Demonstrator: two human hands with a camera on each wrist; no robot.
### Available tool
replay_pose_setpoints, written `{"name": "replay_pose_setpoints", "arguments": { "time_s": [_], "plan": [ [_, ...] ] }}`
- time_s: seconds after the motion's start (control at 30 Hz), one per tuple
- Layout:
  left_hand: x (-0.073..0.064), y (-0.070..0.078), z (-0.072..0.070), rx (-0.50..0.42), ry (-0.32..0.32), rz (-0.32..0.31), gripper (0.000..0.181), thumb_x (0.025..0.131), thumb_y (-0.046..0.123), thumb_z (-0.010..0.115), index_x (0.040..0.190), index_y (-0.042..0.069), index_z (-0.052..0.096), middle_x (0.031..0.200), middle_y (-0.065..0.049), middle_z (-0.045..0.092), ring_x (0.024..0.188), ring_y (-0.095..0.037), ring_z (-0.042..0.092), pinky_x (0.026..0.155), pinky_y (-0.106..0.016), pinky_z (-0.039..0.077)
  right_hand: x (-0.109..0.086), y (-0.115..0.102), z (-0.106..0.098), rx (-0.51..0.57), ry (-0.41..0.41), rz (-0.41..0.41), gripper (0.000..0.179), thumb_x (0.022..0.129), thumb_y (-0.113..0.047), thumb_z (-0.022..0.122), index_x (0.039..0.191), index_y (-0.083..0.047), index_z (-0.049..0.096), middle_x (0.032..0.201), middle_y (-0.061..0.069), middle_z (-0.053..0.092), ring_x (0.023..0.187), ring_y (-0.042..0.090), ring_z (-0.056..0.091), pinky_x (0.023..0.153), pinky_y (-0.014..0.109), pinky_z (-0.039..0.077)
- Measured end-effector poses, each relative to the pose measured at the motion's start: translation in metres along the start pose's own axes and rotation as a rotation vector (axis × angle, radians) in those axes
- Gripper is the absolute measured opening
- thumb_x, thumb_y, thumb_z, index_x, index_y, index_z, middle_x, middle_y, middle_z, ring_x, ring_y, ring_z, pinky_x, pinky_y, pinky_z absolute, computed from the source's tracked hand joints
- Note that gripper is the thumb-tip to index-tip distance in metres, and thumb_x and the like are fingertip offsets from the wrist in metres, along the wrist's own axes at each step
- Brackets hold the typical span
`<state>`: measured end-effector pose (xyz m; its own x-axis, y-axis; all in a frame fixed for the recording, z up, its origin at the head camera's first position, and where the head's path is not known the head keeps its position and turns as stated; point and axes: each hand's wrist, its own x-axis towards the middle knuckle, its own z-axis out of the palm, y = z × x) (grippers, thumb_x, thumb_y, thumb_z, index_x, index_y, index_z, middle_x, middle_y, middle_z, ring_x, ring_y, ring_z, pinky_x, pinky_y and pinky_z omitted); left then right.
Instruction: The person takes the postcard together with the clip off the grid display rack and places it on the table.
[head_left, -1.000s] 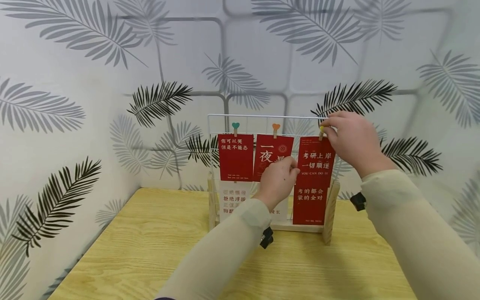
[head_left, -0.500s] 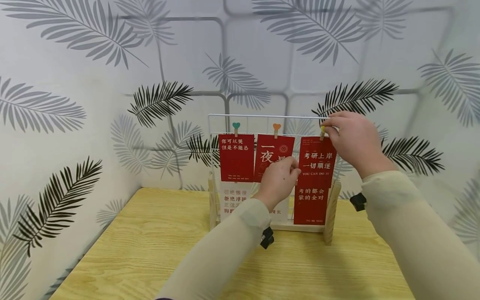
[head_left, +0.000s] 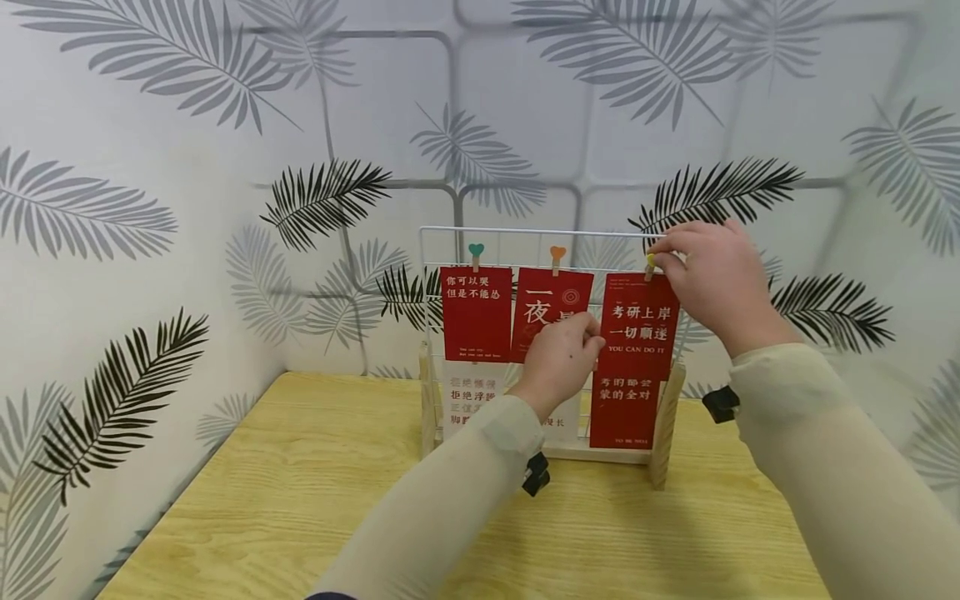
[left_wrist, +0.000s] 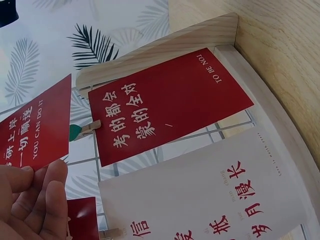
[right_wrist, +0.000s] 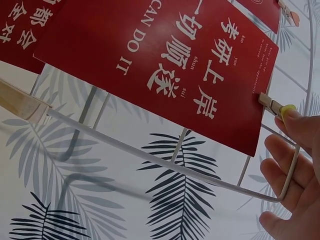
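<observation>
My right hand pinches a small wooden clothespin with a yellow heart at the top right of a white wire grid rack. The pin's tip overlaps the top edge of a red card with white lettering. My left hand holds that card's lower left edge between thumb and fingers. In the left wrist view the card's bottom stands out from the grid, over another red card below it. A green-topped clothespin grips that lower card. My left hand hides part of the middle cards.
Two more red cards hang in the upper row from a green heart clothespin and an orange one. White cards hang below them. The rack's wooden base stands on a wood-grain table before a leaf-patterned wall.
The head view has shifted slightly, so the rack sits a little further right in it. Both hands keep their places on the card and the clothespin.
</observation>
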<state>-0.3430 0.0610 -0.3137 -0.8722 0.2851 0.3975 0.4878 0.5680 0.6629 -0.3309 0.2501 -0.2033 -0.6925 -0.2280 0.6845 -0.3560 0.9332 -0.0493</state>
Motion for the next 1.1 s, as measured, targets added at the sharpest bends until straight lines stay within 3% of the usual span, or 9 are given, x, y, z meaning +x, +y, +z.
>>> {"name": "replay_pose_setpoints", "arguments": {
  "time_s": [0.13,0.27,0.4,0.53,0.7,1.1],
  "plan": [
    [-0.0002,-0.0007,-0.0011,0.009,0.002,0.015,0.006,0.104,0.026,0.060,0.103,0.021,0.061,0.078,0.010,0.061,0.067,-0.009,0.058,0.060,-0.022,0.050,-0.0001,0.0003,-0.0006,0.001,-0.007,0.001,0.015,0.099,-0.014,0.064,0.105,-0.004,0.075,0.119,0.019,0.069,0.109,0.037,0.061,0.090,0.051,0.037],
    [-0.0004,-0.0010,-0.0027,0.026,0.005,0.037,0.007,0.104,0.026,0.060,0.103,0.020,0.061,0.077,0.011,0.061,0.066,-0.008,0.059,0.060,-0.021,0.050,-0.0003,0.0002,-0.0010,0.015,-0.016,0.014,0.014,0.100,-0.013,0.064,0.104,-0.004,0.074,0.119,0.019,0.069,0.111,0.038,0.060,0.104,0.054,0.034],
    [-0.0009,-0.0007,-0.0037,0.033,0.001,0.038,0.007,0.104,0.027,0.060,0.104,0.020,0.061,0.078,0.011,0.061,0.066,-0.008,0.058,0.060,-0.021,0.050,-0.0009,0.0006,-0.0004,0.042,-0.004,0.016,0.012,0.100,-0.012,0.063,0.103,-0.004,0.072,0.116,0.018,0.069,0.113,0.038,0.060,0.118,0.056,0.021],
    [-0.0015,0.0004,-0.0046,0.026,-0.007,0.025,0.008,0.104,0.027,0.060,0.106,0.020,0.062,0.079,0.011,0.061,0.068,-0.009,0.058,0.062,-0.021,0.050,-0.0015,0.0009,0.0001,0.056,0.004,0.016,0.013,0.101,-0.012,0.063,0.103,-0.003,0.072,0.115,0.016,0.068,0.123,0.037,0.055,0.120,0.056,0.018],
    [-0.0013,0.0000,-0.0059,0.032,-0.009,0.019,0.008,0.104,0.027,0.060,0.106,0.020,0.062,0.080,0.011,0.061,0.069,-0.008,0.058,0.062,-0.021,0.050,-0.0014,0.0022,0.0000,0.071,-0.008,0.030,0.015,0.101,-0.013,0.062,0.106,-0.002,0.071,0.125,0.020,0.066,0.140,0.036,0.042,0.121,0.053,0.016],
    [-0.0017,-0.0039,-0.0092,0.017,-0.011,0.037,0.006,0.104,0.026,0.060,0.105,0.020,0.061,0.081,0.011,0.061,0.068,-0.008,0.058,0.061,-0.021,0.050,-0.0026,0.0066,0.0013,0.169,-0.023,0.075,0.021,0.104,-0.015,0.059,0.111,0.002,0.070,0.139,0.020,0.058,0.147,0.034,0.031,0.122,0.047,0.013]
  ]
}}
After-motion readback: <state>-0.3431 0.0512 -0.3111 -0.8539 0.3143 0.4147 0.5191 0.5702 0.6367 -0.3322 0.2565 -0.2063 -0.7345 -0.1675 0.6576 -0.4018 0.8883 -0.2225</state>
